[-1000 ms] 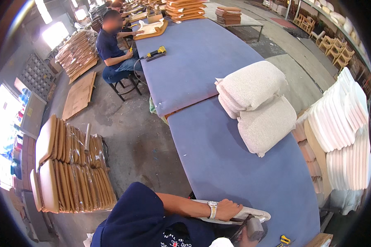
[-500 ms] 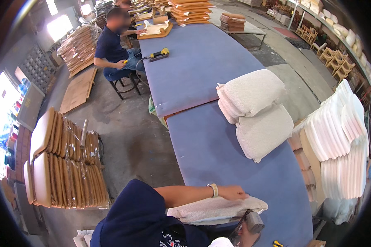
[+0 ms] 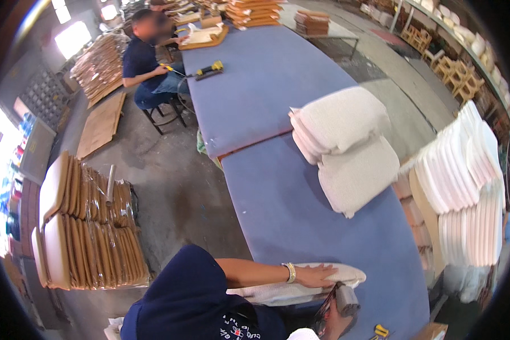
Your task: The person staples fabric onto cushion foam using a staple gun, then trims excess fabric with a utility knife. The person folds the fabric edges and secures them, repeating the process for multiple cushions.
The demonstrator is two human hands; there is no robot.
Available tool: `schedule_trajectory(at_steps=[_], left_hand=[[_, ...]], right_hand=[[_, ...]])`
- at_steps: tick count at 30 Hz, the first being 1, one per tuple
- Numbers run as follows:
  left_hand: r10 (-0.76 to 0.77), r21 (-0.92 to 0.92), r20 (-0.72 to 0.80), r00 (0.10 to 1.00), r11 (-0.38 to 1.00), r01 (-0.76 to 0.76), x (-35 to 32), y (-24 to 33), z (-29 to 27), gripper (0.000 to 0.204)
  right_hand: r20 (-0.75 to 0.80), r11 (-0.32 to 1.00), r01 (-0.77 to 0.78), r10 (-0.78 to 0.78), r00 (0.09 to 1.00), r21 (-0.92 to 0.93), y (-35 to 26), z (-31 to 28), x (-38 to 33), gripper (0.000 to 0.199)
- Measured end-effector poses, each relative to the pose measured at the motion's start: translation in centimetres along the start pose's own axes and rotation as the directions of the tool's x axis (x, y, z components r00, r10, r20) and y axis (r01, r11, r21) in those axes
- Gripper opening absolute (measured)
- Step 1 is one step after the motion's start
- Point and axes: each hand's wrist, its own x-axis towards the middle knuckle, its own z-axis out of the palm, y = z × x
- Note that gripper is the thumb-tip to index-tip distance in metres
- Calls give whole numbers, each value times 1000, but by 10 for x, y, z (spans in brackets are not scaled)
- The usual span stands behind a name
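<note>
A pale fabric-covered cushion (image 3: 272,292) stands or leans on the blue table (image 3: 289,221) against my front. My left hand (image 3: 316,276), a watch on its wrist, lies flat on the cushion's upper side with fingers stretched out. Close beside it, my right hand (image 3: 339,324) is wrapped round a staple gun (image 3: 347,300) with a grey head, held by the cushion's near edge. The gun's nose is hidden. Right of that hand, a small yellow-handled tool (image 3: 381,330) lies on the table.
Pale padded seats (image 3: 357,153) are piled on the table ahead. White pads (image 3: 464,187) stack up at right, plastic-wrapped tan cushions (image 3: 90,232) at left. Farther up, a co-worker (image 3: 147,62) sits by a yellow-and-black power tool (image 3: 209,70) and a tan cushion (image 3: 207,38).
My left hand has gone from closed fingers to lying flat with fingers spread on the cushion. The staple gun stays close to the cushion's edge. The whole view has shifted slightly.
</note>
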Motion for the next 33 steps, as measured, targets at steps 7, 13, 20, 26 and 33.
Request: schedule_trajectory(at_steps=[7, 13, 20, 26, 33], left_hand=[[115, 224, -373, 920, 974, -31, -11, -12, 26, 88], [-23, 317, -284, 958, 941, 116, -18, 33, 5, 84], [-5, 324, -280, 960, 941, 99, -19, 35, 6, 84], [-11, 327, -286, 958, 939, 108, -22, 36, 5, 84], [111, 402, -406, 907, 913, 69, -19, 25, 22, 83]], right_hand=[[10, 984, -87, 87, 996, 158, 31, 6, -6, 49], [38, 985, -170, 169, 985, 28, -8, -14, -3, 53], [73, 991, -101, 95, 993, 87, 1, -17, -9, 52], [107, 999, -12, 15, 994, -36, 2, -21, -6, 52], [123, 997, -23, 32, 992, -78, -5, -18, -1, 52]])
